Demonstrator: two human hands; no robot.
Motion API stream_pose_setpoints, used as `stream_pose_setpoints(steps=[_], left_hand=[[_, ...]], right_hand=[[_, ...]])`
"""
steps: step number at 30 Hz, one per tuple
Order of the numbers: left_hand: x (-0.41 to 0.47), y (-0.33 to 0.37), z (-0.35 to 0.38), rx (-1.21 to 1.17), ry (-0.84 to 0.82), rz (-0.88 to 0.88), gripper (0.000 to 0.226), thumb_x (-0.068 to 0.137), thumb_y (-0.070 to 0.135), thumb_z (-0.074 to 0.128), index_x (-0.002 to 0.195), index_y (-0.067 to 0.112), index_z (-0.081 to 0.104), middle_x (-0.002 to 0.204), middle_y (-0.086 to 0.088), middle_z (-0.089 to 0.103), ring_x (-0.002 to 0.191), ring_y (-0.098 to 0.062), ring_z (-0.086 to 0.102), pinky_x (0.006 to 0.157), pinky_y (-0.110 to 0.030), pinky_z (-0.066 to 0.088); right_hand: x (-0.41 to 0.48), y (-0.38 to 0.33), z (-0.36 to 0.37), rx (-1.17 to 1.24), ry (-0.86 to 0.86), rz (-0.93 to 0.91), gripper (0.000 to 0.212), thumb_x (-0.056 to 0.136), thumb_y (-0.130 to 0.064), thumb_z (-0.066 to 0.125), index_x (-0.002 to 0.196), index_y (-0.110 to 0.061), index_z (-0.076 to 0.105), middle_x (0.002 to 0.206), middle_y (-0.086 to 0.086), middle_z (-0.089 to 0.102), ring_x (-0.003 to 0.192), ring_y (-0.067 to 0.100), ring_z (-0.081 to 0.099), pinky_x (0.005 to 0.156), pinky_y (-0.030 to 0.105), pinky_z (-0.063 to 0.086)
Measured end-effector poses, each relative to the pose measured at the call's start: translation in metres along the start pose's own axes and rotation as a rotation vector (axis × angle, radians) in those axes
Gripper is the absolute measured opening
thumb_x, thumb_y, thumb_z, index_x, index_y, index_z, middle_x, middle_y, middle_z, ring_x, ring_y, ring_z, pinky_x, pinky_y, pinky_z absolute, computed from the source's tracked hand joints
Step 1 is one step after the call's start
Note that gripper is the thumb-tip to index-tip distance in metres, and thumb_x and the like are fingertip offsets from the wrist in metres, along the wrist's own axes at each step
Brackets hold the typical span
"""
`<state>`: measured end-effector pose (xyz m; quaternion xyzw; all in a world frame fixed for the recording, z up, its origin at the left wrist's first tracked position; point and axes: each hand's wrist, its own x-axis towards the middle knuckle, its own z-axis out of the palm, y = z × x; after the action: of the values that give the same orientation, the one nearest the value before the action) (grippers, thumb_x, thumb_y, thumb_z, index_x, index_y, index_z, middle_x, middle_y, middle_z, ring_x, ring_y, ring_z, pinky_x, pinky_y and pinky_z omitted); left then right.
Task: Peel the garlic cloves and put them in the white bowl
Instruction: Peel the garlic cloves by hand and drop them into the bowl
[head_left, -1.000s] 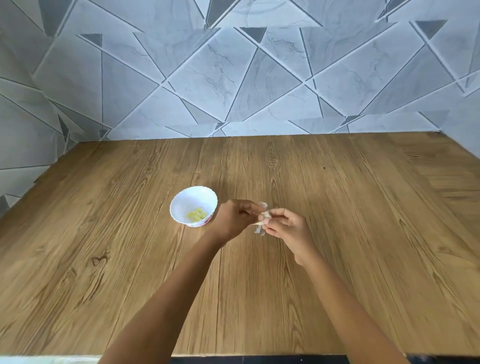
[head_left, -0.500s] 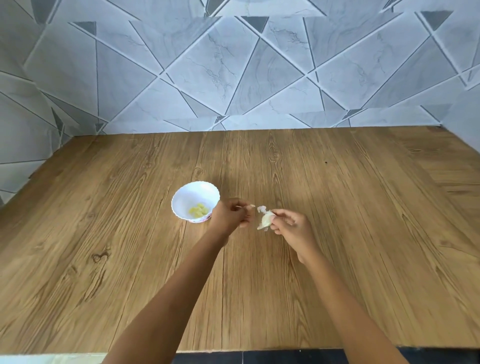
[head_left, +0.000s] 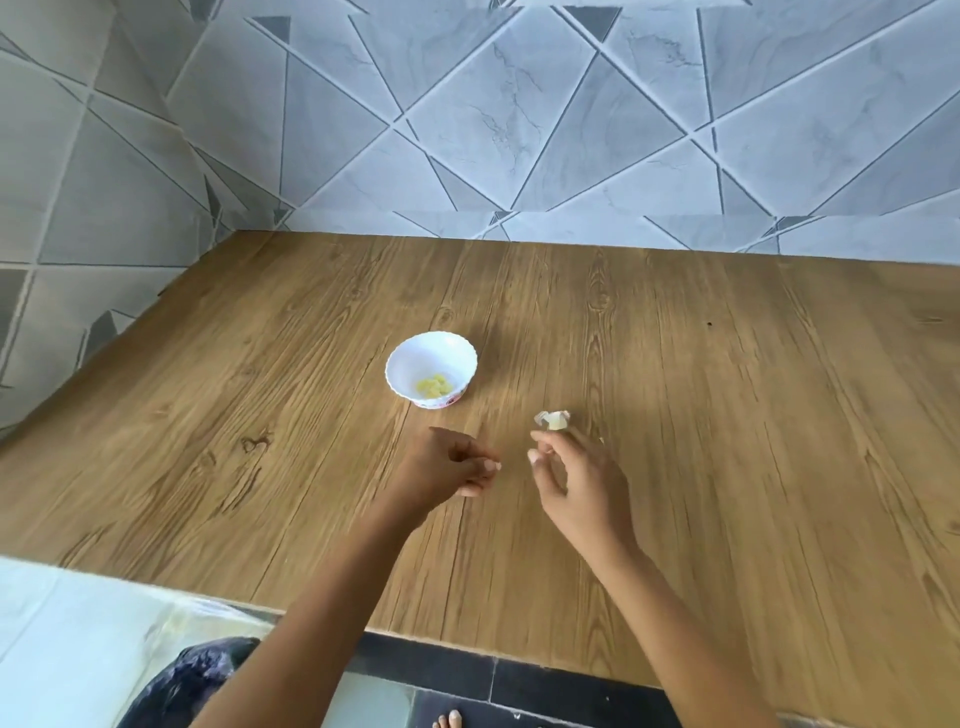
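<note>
A small white bowl (head_left: 401, 364) stands on the wooden table (head_left: 727, 415), with several peeled yellow garlic cloves (head_left: 434, 385) in its bottom. A partly peeled garlic clove (head_left: 553, 420) with loose white skin lies on the table to the right of the bowl. My right hand (head_left: 576, 478) is just on the near side of it, fingers relaxed and thumb apart, with the fingertips at the clove. To the left, below the bowl, my left hand (head_left: 452, 462) hovers with loosely curled fingers, and nothing shows in it.
Grey tiled walls (head_left: 519, 130) close the table at the back and left. The table's front edge (head_left: 467, 644) runs across the bottom. Below it are the floor, a dark bundle (head_left: 197, 680) and my toes (head_left: 449, 719).
The hands have parted and drawn back toward me. The right hand no longer pinches the clove, which now lies at its fingertips. The camera has tilted down and pulled back.
</note>
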<state>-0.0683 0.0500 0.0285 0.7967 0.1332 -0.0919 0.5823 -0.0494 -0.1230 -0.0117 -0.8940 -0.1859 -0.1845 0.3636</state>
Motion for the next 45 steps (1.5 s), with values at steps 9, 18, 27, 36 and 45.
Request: stream_pose_setpoints(steps=[9, 18, 27, 36, 45], left_hand=[[-0.013, -0.008, -0.006, 0.371, -0.001, -0.086, 0.008, 0.082, -0.001, 0.061, 0.078, 0.001, 0.069, 0.064, -0.003, 0.067, 0.058, -0.011, 0.061, 0.062, -0.024, 0.053], [-0.004, -0.004, -0.003, 0.515, -0.024, -0.106, 0.007, 0.082, 0.004, 0.063, 0.084, 0.004, 0.070, 0.070, 0.001, 0.069, 0.068, -0.012, 0.064, 0.070, -0.027, 0.057], [-0.015, -0.011, -0.025, -0.021, -0.212, -0.110, 0.008, 0.086, 0.005, 0.066, 0.093, 0.002, 0.070, 0.077, -0.006, 0.070, 0.071, -0.011, 0.068, 0.064, -0.018, 0.055], [-0.029, -0.025, -0.018, -0.175, -0.037, 0.031, 0.012, 0.086, 0.014, 0.068, 0.083, 0.003, 0.068, 0.075, -0.010, 0.070, 0.066, -0.014, 0.065, 0.061, -0.021, 0.055], [-0.027, -0.043, -0.007, 0.259, 0.256, 0.355, 0.025, 0.092, 0.023, 0.061, 0.073, 0.008, 0.057, 0.060, 0.006, 0.058, 0.054, -0.007, 0.053, 0.054, -0.018, 0.042]], right_hand=[[-0.049, -0.004, 0.029, -0.341, -0.312, -0.063, 0.067, 0.100, -0.042, 0.006, 0.132, -0.006, 0.052, 0.140, 0.011, 0.048, 0.130, 0.022, 0.045, 0.115, 0.035, 0.023], [-0.050, -0.008, 0.030, -0.424, -0.282, -0.076, 0.054, 0.094, -0.035, 0.028, 0.131, -0.005, 0.052, 0.139, 0.012, 0.050, 0.129, 0.024, 0.047, 0.108, 0.042, 0.028], [-0.043, -0.016, 0.012, 0.243, -0.314, 0.079, 0.044, 0.092, -0.032, 0.056, 0.132, -0.015, 0.052, 0.129, -0.010, 0.053, 0.121, -0.003, 0.046, 0.103, 0.013, 0.033], [-0.030, -0.044, 0.023, 0.512, -0.250, 0.322, 0.009, 0.091, -0.017, 0.059, 0.087, -0.012, 0.066, 0.073, -0.003, 0.066, 0.065, 0.003, 0.061, 0.068, 0.030, 0.053], [-0.020, -0.062, 0.026, 0.420, -0.444, 0.437, 0.025, 0.099, -0.024, 0.045, 0.089, -0.005, 0.059, 0.079, -0.004, 0.062, 0.072, 0.004, 0.058, 0.066, 0.016, 0.045]])
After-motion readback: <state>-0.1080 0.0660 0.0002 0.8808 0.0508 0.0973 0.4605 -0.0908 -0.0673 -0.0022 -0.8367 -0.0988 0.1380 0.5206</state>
